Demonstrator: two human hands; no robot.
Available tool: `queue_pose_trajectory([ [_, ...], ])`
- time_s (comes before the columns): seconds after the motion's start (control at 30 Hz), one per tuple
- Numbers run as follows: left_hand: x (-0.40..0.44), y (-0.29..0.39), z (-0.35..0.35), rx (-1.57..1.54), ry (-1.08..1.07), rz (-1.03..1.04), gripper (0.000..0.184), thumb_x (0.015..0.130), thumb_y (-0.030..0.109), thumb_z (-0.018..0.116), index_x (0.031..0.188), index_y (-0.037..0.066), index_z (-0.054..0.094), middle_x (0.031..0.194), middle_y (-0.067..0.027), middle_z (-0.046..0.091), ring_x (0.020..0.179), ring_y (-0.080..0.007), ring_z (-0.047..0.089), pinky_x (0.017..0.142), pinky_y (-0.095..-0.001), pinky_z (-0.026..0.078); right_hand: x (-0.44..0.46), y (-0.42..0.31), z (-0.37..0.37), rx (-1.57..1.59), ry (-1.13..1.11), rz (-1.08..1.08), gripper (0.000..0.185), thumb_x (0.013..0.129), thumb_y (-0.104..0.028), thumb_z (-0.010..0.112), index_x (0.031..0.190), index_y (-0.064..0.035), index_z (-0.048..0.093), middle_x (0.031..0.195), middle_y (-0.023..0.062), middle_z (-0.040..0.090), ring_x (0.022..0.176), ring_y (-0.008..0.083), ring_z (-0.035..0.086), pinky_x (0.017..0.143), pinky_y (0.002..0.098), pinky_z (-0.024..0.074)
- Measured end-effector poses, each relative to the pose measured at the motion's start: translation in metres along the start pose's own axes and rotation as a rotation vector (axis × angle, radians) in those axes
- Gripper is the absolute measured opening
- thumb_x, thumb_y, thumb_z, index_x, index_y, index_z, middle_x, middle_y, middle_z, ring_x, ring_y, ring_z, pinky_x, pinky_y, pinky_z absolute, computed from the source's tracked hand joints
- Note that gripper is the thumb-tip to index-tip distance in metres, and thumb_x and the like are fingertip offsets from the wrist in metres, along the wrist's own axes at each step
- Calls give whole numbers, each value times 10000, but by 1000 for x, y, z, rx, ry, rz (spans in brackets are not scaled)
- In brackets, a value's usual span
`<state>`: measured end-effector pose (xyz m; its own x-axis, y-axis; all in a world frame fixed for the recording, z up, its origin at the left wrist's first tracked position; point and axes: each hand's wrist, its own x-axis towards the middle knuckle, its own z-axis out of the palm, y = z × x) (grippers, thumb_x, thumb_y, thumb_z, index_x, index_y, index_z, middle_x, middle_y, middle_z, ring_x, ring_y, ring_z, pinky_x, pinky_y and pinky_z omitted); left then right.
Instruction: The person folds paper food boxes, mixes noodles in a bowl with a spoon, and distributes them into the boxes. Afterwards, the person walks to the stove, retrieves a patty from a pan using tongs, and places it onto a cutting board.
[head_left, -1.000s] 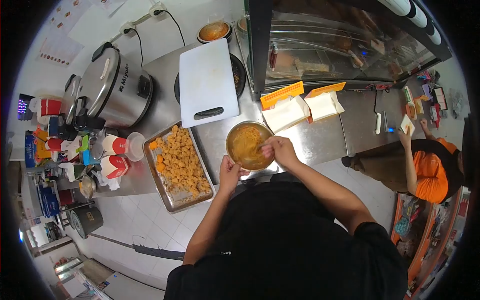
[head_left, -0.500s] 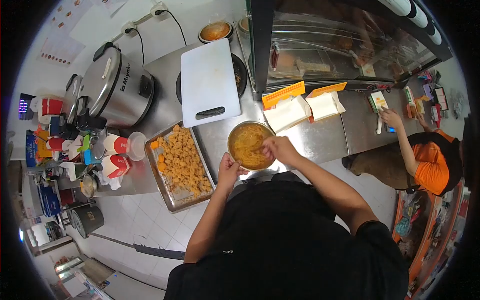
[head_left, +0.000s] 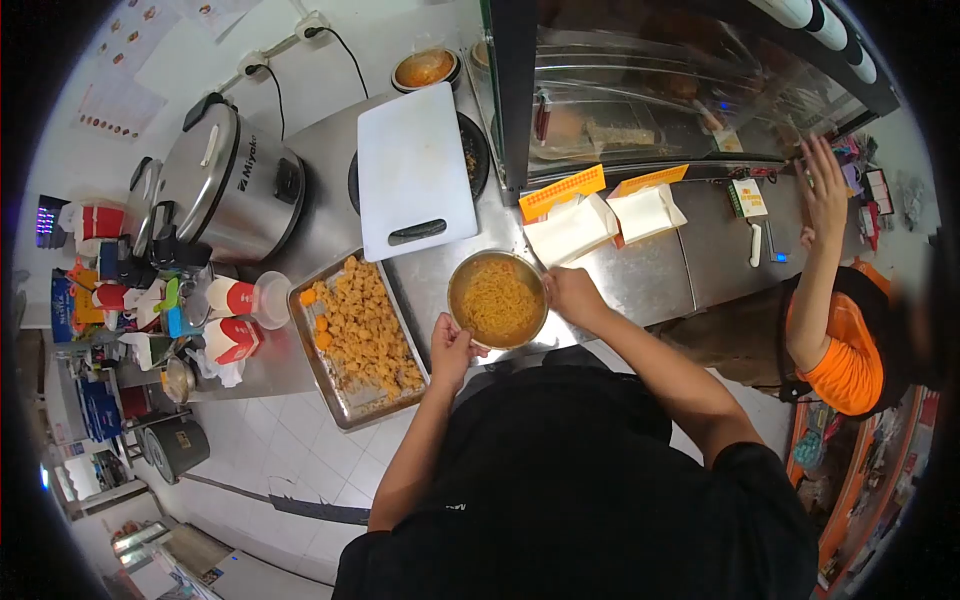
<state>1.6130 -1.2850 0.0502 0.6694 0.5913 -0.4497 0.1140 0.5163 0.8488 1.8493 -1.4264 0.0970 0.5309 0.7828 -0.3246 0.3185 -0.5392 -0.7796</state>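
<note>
A round metal bowl [head_left: 457, 280] stands at the counter's front edge, with yellow, noodle-like food [head_left: 500, 302] inside. My left hand [head_left: 453, 350] is closed on the rim at the bowl's lower left. On the opposite side, my right hand [head_left: 577, 297] grips the rim, its fingertips partly hidden. To the left lies a metal tray [head_left: 338, 393] of crumbly golden fried pieces [head_left: 365, 325], with a few orange pieces along its edge. Behind the bowl, a white cutting board [head_left: 415, 165] rests on a dark round pan [head_left: 476, 150].
Two opened paper boxes [head_left: 572, 232] sit right of the bowl, below a glass display case [head_left: 650, 90]. A large rice cooker [head_left: 225, 180] and red-and-white cartons [head_left: 232, 340] stand left. A co-worker in an orange shirt [head_left: 845, 365] stands at right, one hand raised.
My right hand has moved from inside the bowl out to its right rim. The bowl has shifted slightly left and down. The co-worker's arm has come up off the counter.
</note>
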Motion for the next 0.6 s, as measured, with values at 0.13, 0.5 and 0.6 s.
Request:
queue_pose_trajectory([
  [0.13,-8,2,11,84,-11,38,131,960,-42,478,1017,57,416,879,-114,626,628,-194,688,518,-304,604,-8,27,34,939,-16,371,322,1093,-241,476,1015,29,635,871,165,735,674,159,685,602,290,568],
  [0.5,-20,16,42,87,-8,131,162,941,-63,467,971,63,369,873,-88,530,606,-199,670,512,-313,603,-22,-1,17,821,470,284,293,1093,-195,450,1009,62,563,786,163,705,573,171,642,535,299,557],
  [0.6,-18,13,42,69,-56,106,152,942,-63,461,987,58,381,903,-107,560,631,-202,676,511,-312,602,-17,5,18,1063,428,259,312,1100,-236,456,1034,45,573,805,160,709,583,157,630,548,277,538],
])
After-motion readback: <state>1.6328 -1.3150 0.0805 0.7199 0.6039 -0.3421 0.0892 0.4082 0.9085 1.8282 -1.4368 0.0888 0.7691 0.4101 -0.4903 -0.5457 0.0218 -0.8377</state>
